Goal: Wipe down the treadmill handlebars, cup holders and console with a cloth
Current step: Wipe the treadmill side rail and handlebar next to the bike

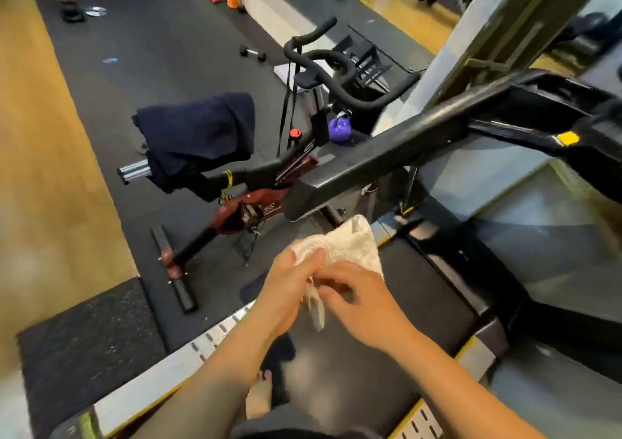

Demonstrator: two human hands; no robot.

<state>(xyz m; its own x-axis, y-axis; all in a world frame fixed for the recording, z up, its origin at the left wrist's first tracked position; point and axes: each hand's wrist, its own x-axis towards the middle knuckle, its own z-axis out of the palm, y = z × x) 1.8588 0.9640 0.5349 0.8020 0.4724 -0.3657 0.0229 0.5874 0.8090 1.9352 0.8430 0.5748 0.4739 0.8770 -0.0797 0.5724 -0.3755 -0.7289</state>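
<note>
Standing on the treadmill belt (pixel 353 371), with one bare foot (pixel 259 395) in view below the arms. Gripping a white cloth (pixel 346 240) in both hands: left hand (pixel 289 280) curled round its bunched near side with the thumb pressed on top, right hand (pixel 356 297) pinching the loose end that hangs between the palms. Held in the air above the belt, just below the near end of the handlebar (pixel 387 149) — touching it or not, hard to tell. Farther along the handlebar, to the right, the dark console (pixel 538 102), blurred. Left of the treadmill, on a black mat (pixel 134 68), a bike (pixel 255 182) with a dark towel (pixel 202 129) draped over its seat — a purple kettlebell (pixel 340 127) just behind its frame and a small dumbbell (pixel 253 53) farther off on the mat.
</note>
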